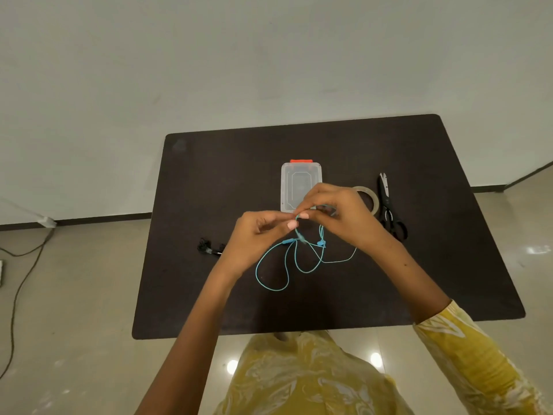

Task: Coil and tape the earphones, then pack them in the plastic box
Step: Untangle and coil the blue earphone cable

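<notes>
Turquoise earphones [287, 265] hang in loose loops over the dark table [209, 181], and their cable runs up into both hands. My left hand [257, 235] pinches the cable between thumb and forefinger. Just to its right, my right hand [338, 211] grips the cable with curled fingers, a small loop showing at them. The clear plastic box [299, 181] with an orange latch lies closed behind the hands, partly hidden by the right one. A roll of clear tape [369, 196] sits right of the box, partly behind my right hand.
Black scissors [389, 205] lie at the right, past the tape. A black pair of earphones [209, 248] lies bundled on the table left of my left wrist. A cable runs over the floor at the far left.
</notes>
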{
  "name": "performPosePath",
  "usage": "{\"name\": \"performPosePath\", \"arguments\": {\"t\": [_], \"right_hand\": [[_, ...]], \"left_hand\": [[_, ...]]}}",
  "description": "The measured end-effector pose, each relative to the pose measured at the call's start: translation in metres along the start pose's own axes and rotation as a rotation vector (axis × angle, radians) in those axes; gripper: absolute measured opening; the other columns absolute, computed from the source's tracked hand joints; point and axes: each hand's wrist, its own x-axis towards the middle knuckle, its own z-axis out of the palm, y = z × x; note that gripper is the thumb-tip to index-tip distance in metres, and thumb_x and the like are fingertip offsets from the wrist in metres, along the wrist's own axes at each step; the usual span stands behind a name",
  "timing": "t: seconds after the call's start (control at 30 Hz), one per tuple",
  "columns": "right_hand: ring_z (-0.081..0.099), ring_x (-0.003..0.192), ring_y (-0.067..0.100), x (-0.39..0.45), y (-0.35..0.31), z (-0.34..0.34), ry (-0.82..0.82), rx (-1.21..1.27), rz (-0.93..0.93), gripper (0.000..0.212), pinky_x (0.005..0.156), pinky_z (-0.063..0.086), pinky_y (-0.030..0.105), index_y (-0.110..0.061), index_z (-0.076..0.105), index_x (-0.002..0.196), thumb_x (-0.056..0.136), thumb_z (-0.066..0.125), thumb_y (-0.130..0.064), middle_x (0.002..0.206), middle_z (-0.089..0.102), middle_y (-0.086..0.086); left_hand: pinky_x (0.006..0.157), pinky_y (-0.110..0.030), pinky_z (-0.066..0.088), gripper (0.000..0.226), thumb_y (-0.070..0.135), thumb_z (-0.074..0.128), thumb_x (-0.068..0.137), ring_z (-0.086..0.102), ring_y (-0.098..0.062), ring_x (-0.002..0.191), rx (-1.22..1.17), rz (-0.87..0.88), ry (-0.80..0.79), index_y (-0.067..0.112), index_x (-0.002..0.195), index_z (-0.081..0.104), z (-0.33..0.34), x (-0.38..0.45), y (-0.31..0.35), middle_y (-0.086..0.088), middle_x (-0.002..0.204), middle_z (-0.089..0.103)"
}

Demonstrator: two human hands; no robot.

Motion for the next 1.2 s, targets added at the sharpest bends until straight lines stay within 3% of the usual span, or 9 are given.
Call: {"name": "performPosePath", "arguments": {"t": [0.1, 0.3, 0.5, 0.6, 0.67, 0.73, 0.9, 1.07, 1.2], "right_hand": [[0.065, 0.09, 0.013, 0.003, -0.001, 0.003, -0.003, -0.004, -0.011, 0.014, 0.075, 0.049, 0.021, -0.014, 0.075, 0.096, 0.083, 0.07, -0.012, 0.095, 0.069, 0.0], [0.068, 0.089, 0.02, 0.005, 0.009, 0.008, 0.122, 0.276, 0.137, 0.012, 0.082, 0.057, 0.041, -0.01, 0.073, 0.093, 0.082, 0.072, -0.012, 0.091, 0.072, 0.002], [0.068, 0.088, 0.013, 0.001, 0.008, 0.034, 0.155, 0.311, 0.202, 0.014, 0.079, 0.055, 0.029, -0.009, 0.072, 0.097, 0.086, 0.064, -0.005, 0.089, 0.072, 0.003], [0.065, 0.077, 0.0, -0.004, 0.003, 0.049, 0.078, 0.254, 0.203, 0.023, 0.073, 0.053, 0.019, -0.013, 0.071, 0.089, 0.083, 0.06, 0.006, 0.078, 0.065, -0.015], [0.063, 0.067, 0.001, -0.007, 0.0, 0.053, 0.046, 0.252, 0.242, 0.027, 0.067, 0.052, 0.018, -0.018, 0.066, 0.079, 0.084, 0.058, 0.006, 0.071, 0.062, -0.013], [0.061, 0.063, 0.0, -0.008, -0.004, 0.056, -0.023, 0.204, 0.22, 0.019, 0.062, 0.05, 0.015, -0.014, 0.065, 0.08, 0.087, 0.056, 0.001, 0.07, 0.064, -0.006], [0.063, 0.067, 0.008, -0.012, -0.012, 0.057, -0.244, -0.087, 0.148, 0.016, 0.069, 0.051, 0.031, -0.016, 0.066, 0.084, 0.093, 0.056, -0.025, 0.071, 0.068, -0.002], [0.064, 0.084, 0.014, -0.008, -0.017, 0.046, -0.242, -0.357, 0.049, 0.022, 0.073, 0.054, 0.032, -0.026, 0.07, 0.103, 0.091, 0.056, -0.038, 0.093, 0.071, -0.004], [0.063, 0.075, 0.009, -0.001, -0.016, 0.025, -0.217, -0.334, 0.066, 0.016, 0.063, 0.047, 0.022, -0.03, 0.075, 0.092, 0.082, 0.068, -0.041, 0.083, 0.071, -0.008]], "left_hand": [[0.072, -0.015, 0.051, 0.017, 0.01, 0.061, 0.09, 0.072, -0.013, 0.081, -0.095, -0.025, 0.006, 0.0, 0.101, 0.07, 0.006, -0.003, 0.001, -0.005, 0.08, 0.075], [0.076, -0.028, 0.057, 0.022, 0.019, 0.048, 0.097, 0.071, -0.03, 0.09, -0.372, -0.11, -0.042, 0.008, 0.089, 0.064, 0.008, -0.009, 0.007, -0.013, 0.086, 0.073], [0.064, -0.019, 0.057, 0.027, 0.016, 0.057, 0.087, 0.073, -0.016, 0.081, -0.597, -0.099, 0.022, 0.01, 0.113, 0.064, 0.016, -0.011, 0.012, -0.012, 0.095, 0.074], [0.069, -0.019, 0.057, 0.039, 0.009, 0.057, 0.086, 0.072, -0.019, 0.091, -0.634, -0.088, 0.024, 0.009, 0.125, 0.056, 0.016, -0.01, 0.013, -0.014, 0.109, 0.071], [0.072, -0.02, 0.057, 0.05, 0.008, 0.058, 0.086, 0.069, -0.024, 0.1, -0.646, -0.098, 0.036, 0.008, 0.135, 0.047, 0.012, -0.01, 0.012, -0.013, 0.118, 0.067], [0.076, -0.022, 0.057, 0.06, 0.007, 0.058, 0.086, 0.066, -0.027, 0.106, -0.639, -0.097, 0.042, 0.008, 0.141, 0.038, 0.008, -0.008, 0.01, -0.013, 0.122, 0.065], [0.089, -0.033, 0.055, 0.071, 0.001, 0.054, 0.09, 0.063, -0.031, 0.112, -0.588, -0.081, 0.127, 0.014, 0.15, 0.018, 0.002, -0.004, 0.004, -0.015, 0.121, 0.066], [0.079, -0.018, 0.054, 0.069, 0.005, 0.05, 0.095, 0.067, -0.014, 0.104, -0.292, -0.097, 0.136, 0.02, 0.151, 0.011, 0.001, -0.004, -0.003, 0.005, 0.114, 0.069], [0.076, -0.013, 0.051, 0.068, 0.002, 0.048, 0.096, 0.067, -0.006, 0.102, -0.14, -0.184, -0.029, 0.02, 0.15, 0.012, -0.004, -0.003, -0.006, 0.008, 0.112, 0.069]]}}
